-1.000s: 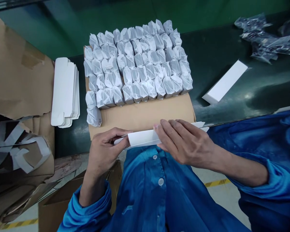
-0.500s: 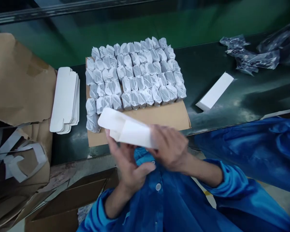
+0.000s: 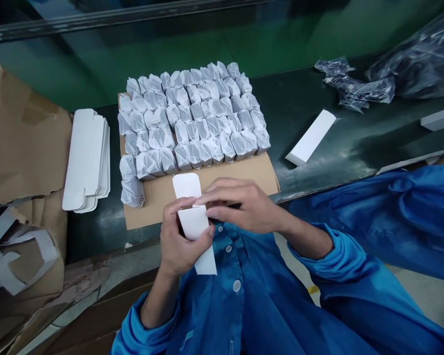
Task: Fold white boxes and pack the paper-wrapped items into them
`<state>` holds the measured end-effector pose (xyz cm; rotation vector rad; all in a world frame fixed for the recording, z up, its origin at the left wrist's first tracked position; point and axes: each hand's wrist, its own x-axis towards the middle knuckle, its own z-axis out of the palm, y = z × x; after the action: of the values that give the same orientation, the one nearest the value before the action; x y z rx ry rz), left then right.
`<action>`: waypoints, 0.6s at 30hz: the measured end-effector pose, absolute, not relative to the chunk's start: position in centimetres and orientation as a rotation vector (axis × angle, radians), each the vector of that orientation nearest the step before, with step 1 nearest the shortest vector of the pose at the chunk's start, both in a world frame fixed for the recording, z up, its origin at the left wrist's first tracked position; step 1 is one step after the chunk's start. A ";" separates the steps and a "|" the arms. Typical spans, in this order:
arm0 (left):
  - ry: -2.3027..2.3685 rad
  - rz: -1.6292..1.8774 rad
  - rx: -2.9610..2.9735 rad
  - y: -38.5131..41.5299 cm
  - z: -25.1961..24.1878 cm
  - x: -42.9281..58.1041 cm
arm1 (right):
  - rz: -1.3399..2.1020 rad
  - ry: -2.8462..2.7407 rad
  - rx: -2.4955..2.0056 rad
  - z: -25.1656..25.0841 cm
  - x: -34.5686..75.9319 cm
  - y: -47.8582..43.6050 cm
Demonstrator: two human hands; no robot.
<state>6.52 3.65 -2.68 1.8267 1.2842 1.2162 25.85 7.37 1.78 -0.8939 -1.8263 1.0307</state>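
My left hand (image 3: 183,241) wraps round a small white cardboard box (image 3: 196,224), thumb on its near face and fingers round its left side. The box stands tilted in front of my chest, its top end toward the table, with a rounded end flap (image 3: 187,185) sticking up. At that end, my right hand (image 3: 240,202) pinches the edge beside the flap, fingers together and thumb against the box's right side. What lies inside the box is hidden. Just beyond, rows of paper-wrapped pieces (image 3: 192,123) stand on a cardboard sheet (image 3: 214,182).
Flat white box blanks (image 3: 85,158) are stacked at left, beside a large brown carton (image 3: 25,133) with paper scraps (image 3: 18,261). A closed white box (image 3: 313,138) lies at right, near crumpled clear plastic (image 3: 358,84). Another person's blue sleeve (image 3: 373,212) is at the right.
The white box has turned from lying sideways to end-up. My left hand has closed round it, and my right hand has shifted from its far end to the flap end.
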 end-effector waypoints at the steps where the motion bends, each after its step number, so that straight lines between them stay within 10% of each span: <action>1: 1.242 1.159 1.775 3.6 -2.8 6.5 | 1.095 -1.693 -0.928 1.8 26.0 7.8; 18: 1.263 1.266 1.828 3.6 -3.4 7.7 | 1.559 -1.306 -0.955 0.8 24.2 8.1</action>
<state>7.73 3.62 -3.43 1.8284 1.2631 1.2660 24.20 8.12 0.79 -0.9549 -1.3060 1.5591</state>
